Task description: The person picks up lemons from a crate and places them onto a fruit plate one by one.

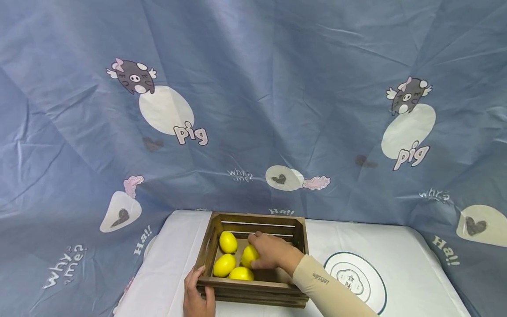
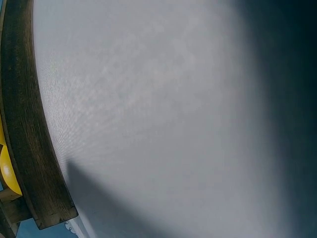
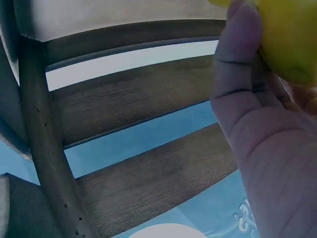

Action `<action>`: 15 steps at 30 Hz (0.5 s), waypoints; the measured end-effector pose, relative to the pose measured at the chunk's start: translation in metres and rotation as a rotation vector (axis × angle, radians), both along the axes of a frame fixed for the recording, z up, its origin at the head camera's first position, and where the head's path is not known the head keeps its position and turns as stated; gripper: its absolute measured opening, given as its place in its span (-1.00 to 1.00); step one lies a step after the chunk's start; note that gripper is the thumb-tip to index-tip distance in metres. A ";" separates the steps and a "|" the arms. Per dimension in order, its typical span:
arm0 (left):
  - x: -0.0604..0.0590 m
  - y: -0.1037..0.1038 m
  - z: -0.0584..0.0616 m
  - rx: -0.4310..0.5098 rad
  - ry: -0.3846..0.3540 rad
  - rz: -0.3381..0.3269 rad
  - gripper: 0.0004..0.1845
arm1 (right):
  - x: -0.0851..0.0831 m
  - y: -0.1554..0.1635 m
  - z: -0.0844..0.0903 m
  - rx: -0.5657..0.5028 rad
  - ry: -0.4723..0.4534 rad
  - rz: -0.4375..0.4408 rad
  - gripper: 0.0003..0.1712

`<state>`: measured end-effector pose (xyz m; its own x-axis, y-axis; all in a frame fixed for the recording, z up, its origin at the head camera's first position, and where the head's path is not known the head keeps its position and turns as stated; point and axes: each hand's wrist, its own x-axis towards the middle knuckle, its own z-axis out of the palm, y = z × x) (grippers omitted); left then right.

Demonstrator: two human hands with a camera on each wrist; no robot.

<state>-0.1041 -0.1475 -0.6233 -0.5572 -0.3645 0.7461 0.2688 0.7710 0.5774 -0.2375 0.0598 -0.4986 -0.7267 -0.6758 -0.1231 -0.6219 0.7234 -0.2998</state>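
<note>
1. Right hand (image 1: 269, 251) curls round a lemon (image 1: 248, 255) inside the wooden crate (image 1: 253, 288), lower centre of the head view.
2. Left hand (image 1: 196, 295) grips the crate's near-left corner.
3. Judged step: grasping; next calls for a clean lift clear of the slats.

A crate (image 1: 253, 259) sits on the worktop (image 1: 166, 264), near its front edge and left of centre; four lemons lie in the crate's left half: one (image 1: 228, 241) toward 11 o'clock, one (image 1: 224, 264) at 9 o'clock, one (image 1: 241, 273) at 7 o'clock against the near wall, one (image 1: 248, 255) at the centre; the right hand (image 1: 271, 251) reaches in from 4 o'clock and its grip rests on the centre lemon; the left hand (image 1: 198, 296) holds the crate's near-left corner at 7 o'clock; a printed ring (image 1: 356, 279) lies on the worktop at 3 o'clock of the crate; a cloth backdrop (image 1: 253, 101) hangs behind, at 12 o'clock.
</note>
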 end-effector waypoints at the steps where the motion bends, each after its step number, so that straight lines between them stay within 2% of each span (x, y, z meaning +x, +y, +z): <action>1: 0.000 0.000 -0.001 0.000 0.001 0.000 -0.29 | 0.000 0.000 0.000 -0.009 0.001 0.003 -0.39; 9: -0.002 -0.002 -0.004 -0.027 0.030 -0.014 -0.32 | -0.003 0.004 0.004 -0.062 0.025 -0.004 -0.39; 15: -0.003 -0.001 -0.002 -0.006 0.019 -0.014 -0.29 | -0.008 0.008 0.007 -0.091 0.060 0.007 -0.42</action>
<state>-0.1068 -0.1480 -0.6256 -0.5478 -0.3521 0.7589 0.2910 0.7703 0.5674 -0.2459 0.0674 -0.4915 -0.7259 -0.6876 -0.0172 -0.6460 0.6901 -0.3262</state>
